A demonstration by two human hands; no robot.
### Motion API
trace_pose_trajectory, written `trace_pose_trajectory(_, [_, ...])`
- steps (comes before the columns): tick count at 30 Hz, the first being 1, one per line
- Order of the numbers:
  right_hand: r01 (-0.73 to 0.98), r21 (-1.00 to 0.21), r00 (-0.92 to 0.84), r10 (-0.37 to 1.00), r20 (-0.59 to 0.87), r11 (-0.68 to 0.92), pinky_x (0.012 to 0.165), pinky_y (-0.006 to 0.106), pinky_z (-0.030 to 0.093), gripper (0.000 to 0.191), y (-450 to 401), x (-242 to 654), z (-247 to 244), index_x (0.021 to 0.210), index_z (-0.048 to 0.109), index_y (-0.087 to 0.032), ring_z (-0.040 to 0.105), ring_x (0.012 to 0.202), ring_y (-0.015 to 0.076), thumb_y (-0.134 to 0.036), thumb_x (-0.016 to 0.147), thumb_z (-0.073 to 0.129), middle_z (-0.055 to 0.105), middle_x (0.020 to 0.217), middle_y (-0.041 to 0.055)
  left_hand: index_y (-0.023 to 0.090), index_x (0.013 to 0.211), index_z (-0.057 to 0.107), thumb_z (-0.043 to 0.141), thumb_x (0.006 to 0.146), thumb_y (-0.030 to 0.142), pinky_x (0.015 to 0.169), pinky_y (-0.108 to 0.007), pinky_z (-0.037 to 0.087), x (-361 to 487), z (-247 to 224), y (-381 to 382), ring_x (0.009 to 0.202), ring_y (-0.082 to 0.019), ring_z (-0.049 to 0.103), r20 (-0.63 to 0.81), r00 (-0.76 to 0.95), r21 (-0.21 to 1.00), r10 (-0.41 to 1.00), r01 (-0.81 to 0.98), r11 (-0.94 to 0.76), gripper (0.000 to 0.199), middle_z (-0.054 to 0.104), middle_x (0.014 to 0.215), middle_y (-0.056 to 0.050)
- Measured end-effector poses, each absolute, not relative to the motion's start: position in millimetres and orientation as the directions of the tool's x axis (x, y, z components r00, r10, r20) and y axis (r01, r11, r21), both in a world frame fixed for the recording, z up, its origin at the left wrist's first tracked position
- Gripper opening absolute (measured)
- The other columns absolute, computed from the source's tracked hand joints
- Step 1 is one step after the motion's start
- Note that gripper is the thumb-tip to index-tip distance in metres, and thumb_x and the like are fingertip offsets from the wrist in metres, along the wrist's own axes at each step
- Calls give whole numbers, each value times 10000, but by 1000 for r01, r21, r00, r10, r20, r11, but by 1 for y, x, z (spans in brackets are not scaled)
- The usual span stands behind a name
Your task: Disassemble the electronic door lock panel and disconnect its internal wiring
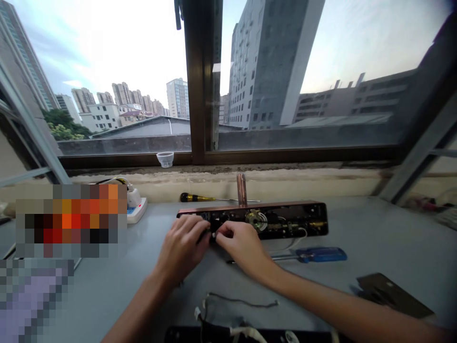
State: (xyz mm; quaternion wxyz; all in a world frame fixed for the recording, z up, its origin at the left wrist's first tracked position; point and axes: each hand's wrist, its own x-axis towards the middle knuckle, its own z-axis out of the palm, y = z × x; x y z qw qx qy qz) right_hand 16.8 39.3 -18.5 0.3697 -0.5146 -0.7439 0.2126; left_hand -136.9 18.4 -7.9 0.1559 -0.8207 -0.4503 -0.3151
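Note:
A long dark housing (303, 214) with a copper-coloured edge lies across the table, its inside full of small parts and wires. A copper-coloured tube (242, 189) stands up from its back edge. My left hand (185, 243) rests over the housing's left end, fingers bent and pressed together; what they hold, if anything, is hidden. Just right of it, my right hand (244, 243) has thumb and index finger pinched at the housing, by a small white piece (214, 235). That piece is too small to name. A white wire (302, 237) loops out of the housing's front right.
Behind the housing lies a yellow-black screwdriver (196, 197); a blue-handled screwdriver (323, 255) is in front. Loose cables (243, 301) and another dark housing (174, 335) are nearest me. A power strip (139, 212) sits left, a dark plate (403, 295) right, a clear cup (165, 159) on the sill.

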Motion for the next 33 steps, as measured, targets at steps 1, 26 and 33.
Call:
trace_pose_trajectory(1, [609,-696,-195,923,332,379,538,232,322,117,40,17,-19,611,613,-167,524,579,140,-136,674,520,589,590,-10,184,948,552,479,798,203,818,-354,419,-141,-5,19,922,-197,519,704,300,111,644,849,-517,169,598,960,-66])
trace_pose_trajectory(26, [789,-87,-447,665,599,608,621,282,269,125,39,15,-42,664,556,-152,475,663,169,-128,772,497,555,670,27,185,1038,452,599,657,277,763,-305,437,-152,-22,44,852,-191,586,331,-139,813,933,545,-207,419,622,921,-21])
trace_pose_trajectory(33, [795,3,-482,627,612,607,617,291,247,126,39,13,-42,637,541,-155,465,655,173,-130,752,495,544,654,33,154,1086,453,614,642,274,716,-281,437,-151,-18,42,798,-185,583,306,-146,807,941,564,-175,487,624,885,-34])
